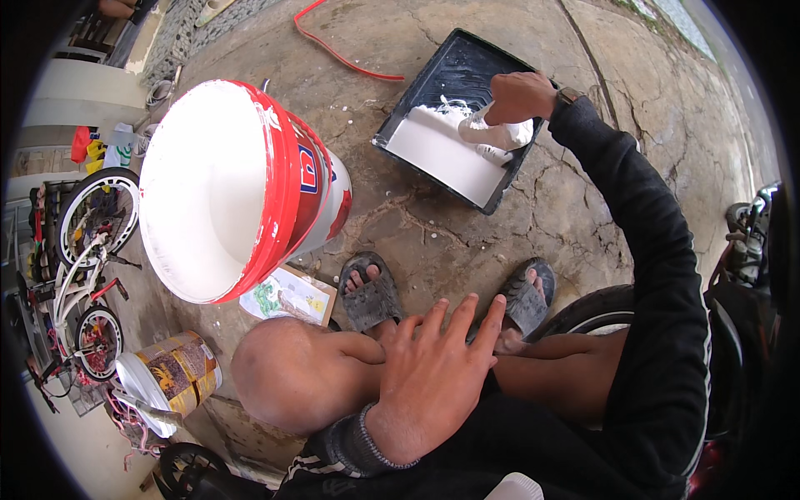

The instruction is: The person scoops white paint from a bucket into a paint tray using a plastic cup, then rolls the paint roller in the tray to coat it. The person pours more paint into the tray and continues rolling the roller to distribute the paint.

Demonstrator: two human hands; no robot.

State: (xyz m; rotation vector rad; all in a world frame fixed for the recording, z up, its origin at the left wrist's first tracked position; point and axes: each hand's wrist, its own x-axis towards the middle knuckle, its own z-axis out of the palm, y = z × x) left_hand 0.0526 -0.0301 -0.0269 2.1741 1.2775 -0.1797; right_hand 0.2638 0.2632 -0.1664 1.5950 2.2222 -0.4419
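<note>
The right hand's (520,97) fingers curl onto a rounded, paint-smeared white object (478,133), likely light but slippery, best gripped high, just beneath them over a shallow black plastic tray (463,65); the left hand's (433,375) fingers spread.

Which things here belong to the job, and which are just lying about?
Belonging to the job:
Black tray of white liquid
White-coated object in the right hand
Red-rimmed bucket, probably

Just lying about, apparently:
Red strip
White bicycle
Brown-labelled bucket
</note>
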